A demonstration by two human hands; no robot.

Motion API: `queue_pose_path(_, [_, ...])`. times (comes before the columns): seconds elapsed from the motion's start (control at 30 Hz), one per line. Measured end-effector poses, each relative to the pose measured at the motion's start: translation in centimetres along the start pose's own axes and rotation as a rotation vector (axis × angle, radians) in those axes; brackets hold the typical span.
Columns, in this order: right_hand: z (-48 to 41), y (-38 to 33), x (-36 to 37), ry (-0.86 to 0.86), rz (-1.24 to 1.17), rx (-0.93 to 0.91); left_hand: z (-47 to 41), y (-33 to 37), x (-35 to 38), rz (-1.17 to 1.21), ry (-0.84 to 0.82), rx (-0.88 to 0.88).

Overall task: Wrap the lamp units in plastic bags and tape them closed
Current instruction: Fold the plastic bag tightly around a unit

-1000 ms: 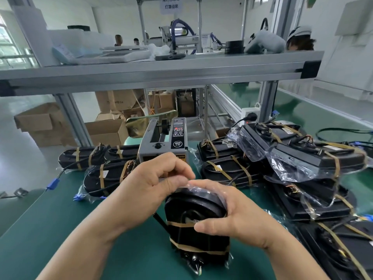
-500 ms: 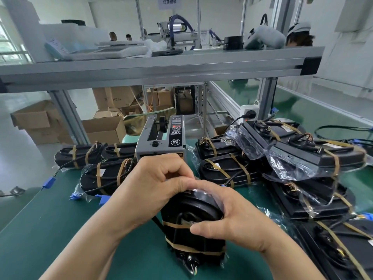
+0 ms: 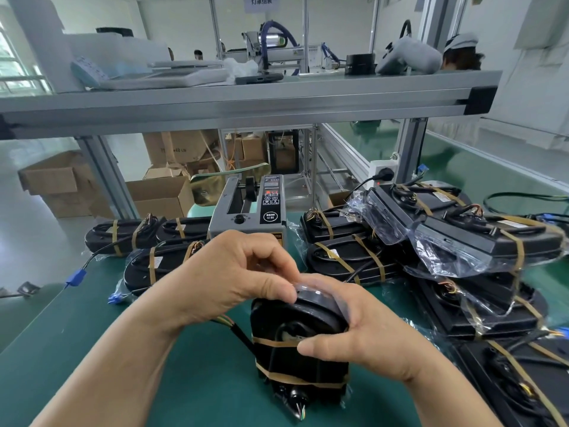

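Taped units (image 3: 144, 238) left on bench (image 3: 200, 380); left hand (image 3: 234, 282) pinches clear bag (image 3: 320, 288) atop lamp unit (image 3: 295, 331), upright at centre; right hand (image 3: 366, 334) grips its side; wrapped pile (image 3: 462, 238) right; this unit is banded, probably nearly closed.

Far end of lamp (image 3: 295, 340) covered by left hand (image 3: 234, 278) and right hand (image 3: 366, 334); tape between the fingers cannot be told. Dispenser (image 3: 249, 211) mouth hidden behind left hand. Lower right: stacked units (image 3: 508, 380) cut by frame edge (sign (image 3: 261, 1), top centre, likewise).
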State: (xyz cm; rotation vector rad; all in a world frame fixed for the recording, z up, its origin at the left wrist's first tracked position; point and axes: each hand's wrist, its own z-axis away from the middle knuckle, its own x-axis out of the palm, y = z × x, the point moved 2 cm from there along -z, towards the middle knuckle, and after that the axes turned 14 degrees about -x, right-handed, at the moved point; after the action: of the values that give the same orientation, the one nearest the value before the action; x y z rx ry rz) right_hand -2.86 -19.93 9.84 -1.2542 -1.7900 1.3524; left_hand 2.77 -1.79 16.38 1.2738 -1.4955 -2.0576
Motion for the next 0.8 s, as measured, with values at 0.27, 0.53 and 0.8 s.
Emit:
queue_pose_path(0.27, [0.2,-0.3,0.2,-0.024,0.040,0.007,0.2,0.3,0.9,-0.164,0.128,0.037])
queue_pose_path(0.53, [0.9,-0.3,0.9,-0.045,0.139,-0.009,1.2,0.5,2.8,-0.297,0.411,0.108])
queue_pose_path(0.8, [1.0,0.9,-0.3,0.322,0.219,-0.017,1.0,-0.9,-3.6,0.289,0.673,-0.013])
